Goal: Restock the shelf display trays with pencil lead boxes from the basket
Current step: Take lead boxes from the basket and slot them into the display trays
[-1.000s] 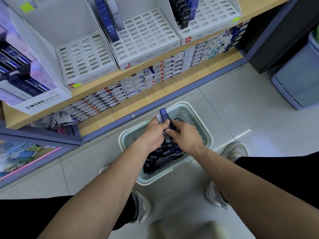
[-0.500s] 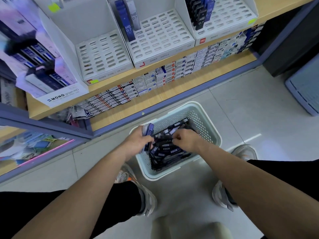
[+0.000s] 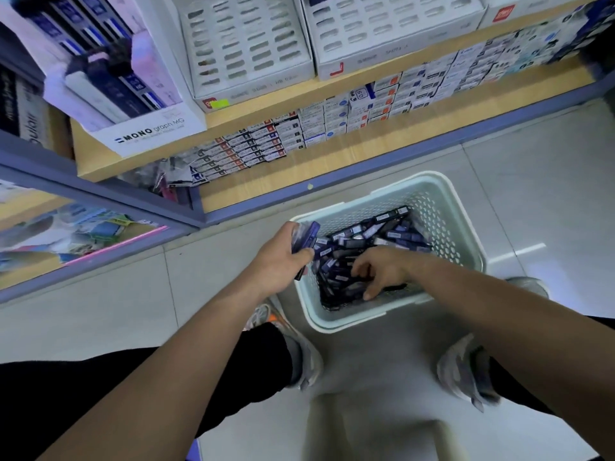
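Pale perforated basket (image 3: 464,227) stood on the tiled floor (image 3: 549,194), in front of the shelf unit. A loose heap of dark pencil lead boxes (image 3: 362,234) lay inside it.

Left hand (image 3: 279,261) was at the basket's 9 o'clock rim, fingers curled round a small bundle (image 3: 304,239) of blue boxes held upright over the 10 o'clock corner.

Right hand (image 3: 382,271) was inside the basket toward 6 o'clock, fingers spread and relaxed on the heap. No box was seen pinched in it.

White slotted display trays (image 3: 246,44) sat on the upper shelf at 11 to 12 o'clock from the basket; their visible slots held nothing. MONO graph MG display carton (image 3: 149,134) was at 10 o'clock.

Rows of small boxed stock (image 3: 332,121) lined the shelf beneath the trays. Grey shoes (image 3: 306,357) stood at 7 and 5 o'clock of the basket.
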`<state>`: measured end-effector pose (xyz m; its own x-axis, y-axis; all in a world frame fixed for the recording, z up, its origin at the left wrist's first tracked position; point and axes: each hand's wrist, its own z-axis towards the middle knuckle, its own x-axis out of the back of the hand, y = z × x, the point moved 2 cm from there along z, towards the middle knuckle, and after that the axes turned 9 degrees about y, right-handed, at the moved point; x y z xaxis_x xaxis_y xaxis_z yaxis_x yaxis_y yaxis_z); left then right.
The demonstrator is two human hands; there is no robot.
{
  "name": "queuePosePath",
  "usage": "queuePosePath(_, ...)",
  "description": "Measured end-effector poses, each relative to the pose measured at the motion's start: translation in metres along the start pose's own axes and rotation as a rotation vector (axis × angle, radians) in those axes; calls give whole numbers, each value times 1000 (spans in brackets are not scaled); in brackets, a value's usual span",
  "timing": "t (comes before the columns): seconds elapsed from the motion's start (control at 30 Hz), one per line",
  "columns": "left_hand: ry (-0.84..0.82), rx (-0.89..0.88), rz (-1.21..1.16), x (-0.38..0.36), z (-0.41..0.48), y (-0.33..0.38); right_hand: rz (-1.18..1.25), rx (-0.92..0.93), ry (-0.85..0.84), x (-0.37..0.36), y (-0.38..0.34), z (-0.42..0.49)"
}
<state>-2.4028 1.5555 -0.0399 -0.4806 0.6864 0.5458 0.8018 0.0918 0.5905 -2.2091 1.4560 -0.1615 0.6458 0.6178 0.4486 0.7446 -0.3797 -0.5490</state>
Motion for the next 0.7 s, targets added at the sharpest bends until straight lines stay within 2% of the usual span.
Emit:
queuePosePath(0.2,5,46,-70,3,1,0,-184,38,146,-6,1,0)
queuePosePath(0.3,7,53,-72,2,1,-2,-91,-7,47,-6,0,0)
queuePosePath(0.4,8,64,-108,1,4,-3,-126,10,-23,-6,-1,2)
queuePosePath(0.6,14,58,-111,0,9,-6,-257,46,-5,-6,-4,2)
queuePosePath(0.7,22,54,-109,-1,10,-6,-228,33,3,-11,-2,2)
